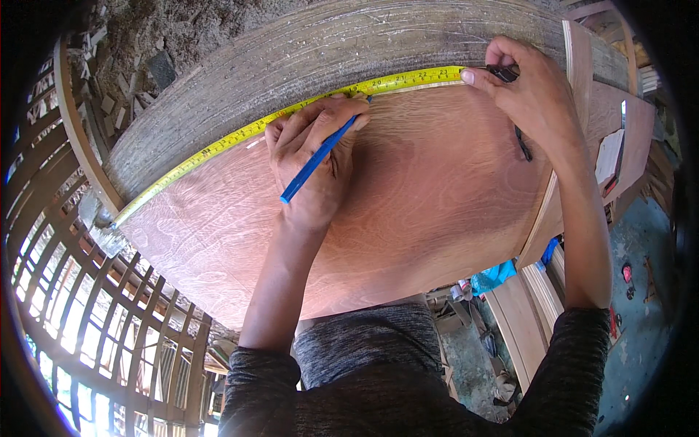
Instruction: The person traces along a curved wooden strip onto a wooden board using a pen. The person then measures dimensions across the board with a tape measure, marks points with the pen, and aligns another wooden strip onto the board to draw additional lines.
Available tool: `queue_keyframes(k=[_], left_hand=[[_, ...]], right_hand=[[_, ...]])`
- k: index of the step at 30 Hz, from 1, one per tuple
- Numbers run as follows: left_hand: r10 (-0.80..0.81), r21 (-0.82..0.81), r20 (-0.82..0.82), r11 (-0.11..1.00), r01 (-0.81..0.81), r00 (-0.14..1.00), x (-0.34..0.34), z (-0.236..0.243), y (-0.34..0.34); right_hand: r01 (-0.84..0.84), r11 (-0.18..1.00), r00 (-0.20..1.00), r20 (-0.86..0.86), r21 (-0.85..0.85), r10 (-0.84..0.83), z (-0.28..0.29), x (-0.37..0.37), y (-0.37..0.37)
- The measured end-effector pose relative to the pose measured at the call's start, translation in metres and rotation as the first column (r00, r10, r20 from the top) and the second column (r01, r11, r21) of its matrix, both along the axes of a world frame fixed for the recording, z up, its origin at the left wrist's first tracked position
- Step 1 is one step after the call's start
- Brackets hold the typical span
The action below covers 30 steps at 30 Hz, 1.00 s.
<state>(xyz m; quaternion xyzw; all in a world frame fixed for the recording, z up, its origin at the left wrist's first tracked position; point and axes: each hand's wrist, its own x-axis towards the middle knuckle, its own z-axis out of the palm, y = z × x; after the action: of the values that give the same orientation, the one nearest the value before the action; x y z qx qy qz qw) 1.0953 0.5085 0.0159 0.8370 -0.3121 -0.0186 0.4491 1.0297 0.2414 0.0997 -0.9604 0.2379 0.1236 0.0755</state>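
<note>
A yellow tape measure (419, 78) is drawn out along the far edge of a reddish plywood sheet (429, 189). Its end reaches the sheet's far left corner. My right hand (535, 91) grips the tape at the right, thumb on the blade; the dark case is mostly hidden by my fingers. Near the middle of that edge my left hand (313, 149) is closed around a blue pencil (317, 162). The pencil's tip meets the sheet's edge beside the tape, and my left fingers touch the blade. A dark strap-like piece (523, 144) lies on the sheet below my right wrist.
The sheet rests over a weathered wooden surface (240, 91). Upright boards (577, 65) stand at the right, by a panel (633, 138) with a white piece on it. A slatted wooden wall (95, 306) is on the left. Planks (517, 313) and a blue cloth (494, 277) lie below.
</note>
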Motion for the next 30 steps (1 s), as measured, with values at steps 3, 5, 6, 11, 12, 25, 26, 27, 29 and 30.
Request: queue_keyframes(k=[3, 5, 6, 11, 12, 25, 26, 27, 29, 30], left_hand=[[-0.007, 0.007, -0.032, 1.0, 0.007, 0.999, 0.0006, -0.0006, 0.0014], [-0.015, -0.004, -0.022, 1.0, 0.015, 1.0, 0.0008, -0.0028, 0.0021], [-0.015, -0.004, -0.022, 1.0, 0.015, 1.0, 0.0007, -0.0019, 0.0015], [0.003, -0.009, -0.028, 1.0, -0.003, 1.0, 0.0002, -0.0011, 0.0008], [0.003, -0.008, -0.028, 1.0, -0.003, 1.0, 0.0006, -0.0003, 0.001], [-0.012, 0.013, -0.021, 1.0, 0.013, 1.0, 0.0008, 0.0003, 0.0003], [-0.01, 0.022, -0.02, 1.0, 0.01, 1.0, 0.0007, 0.0009, 0.0007], [-0.01, 0.024, -0.02, 1.0, 0.01, 1.0, 0.0006, 0.0007, 0.001], [-0.01, 0.012, 0.001, 1.0, 0.01, 1.0, 0.0005, -0.0004, 0.0008], [-0.01, 0.011, 0.001, 1.0, 0.01, 1.0, 0.0002, -0.0005, 0.0009]], right_hand=[[0.012, 1.0, 0.999, -0.037, -0.014, -0.013, 0.0004, 0.0003, 0.0006], [0.01, 1.0, 1.0, -0.028, -0.019, -0.011, -0.0001, 0.0002, 0.0006], [0.01, 1.0, 1.0, -0.027, -0.019, -0.011, 0.0008, 0.001, 0.0004], [-0.002, 1.0, 1.0, -0.025, -0.014, 0.002, 0.0, 0.0014, -0.0013], [-0.002, 1.0, 1.0, -0.025, -0.013, 0.002, 0.0002, 0.0017, -0.0011], [-0.001, 1.0, 1.0, -0.03, -0.006, 0.001, -0.0012, 0.0009, -0.0029], [-0.007, 1.0, 0.999, -0.033, -0.003, 0.006, -0.0007, 0.0013, -0.0026], [-0.007, 1.0, 0.999, -0.033, -0.002, 0.007, -0.0006, 0.0013, -0.003], [-0.012, 1.0, 0.999, -0.042, -0.009, 0.012, -0.0011, 0.0012, -0.0048], [-0.013, 1.0, 0.999, -0.043, -0.009, 0.012, -0.0016, 0.0, -0.0039]])
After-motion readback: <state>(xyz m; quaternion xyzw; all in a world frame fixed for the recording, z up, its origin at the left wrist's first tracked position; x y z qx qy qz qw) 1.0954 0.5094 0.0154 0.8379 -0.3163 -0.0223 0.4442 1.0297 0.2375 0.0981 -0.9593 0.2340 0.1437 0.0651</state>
